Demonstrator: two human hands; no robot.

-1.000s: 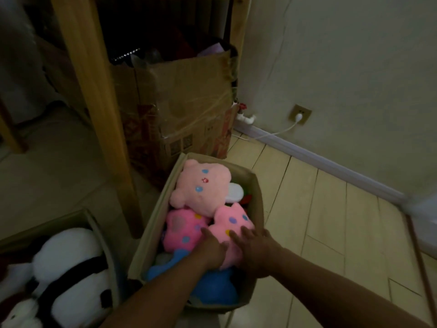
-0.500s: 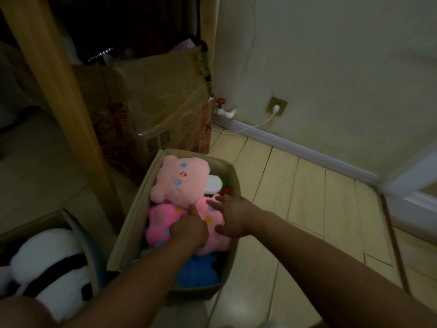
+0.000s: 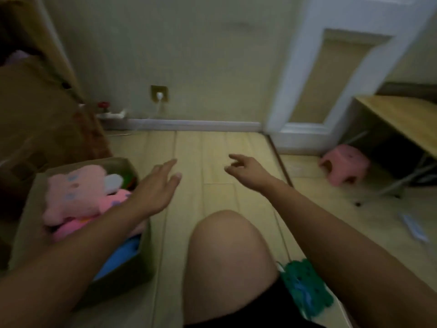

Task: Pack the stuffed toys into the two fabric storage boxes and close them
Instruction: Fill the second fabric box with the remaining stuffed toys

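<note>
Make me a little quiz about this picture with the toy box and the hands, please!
1. True or false: both the left hand and the right hand are empty.
2. Which toy lies on the floor outside the fabric box, down by the right forearm?
A) a blue toy
B) the green toy
C) a yellow toy
3. Fill in: the pale pink plush sits ____ the fabric box.

Key:
1. True; both hands are open over the floor, holding nothing.
2. B
3. inside
</note>
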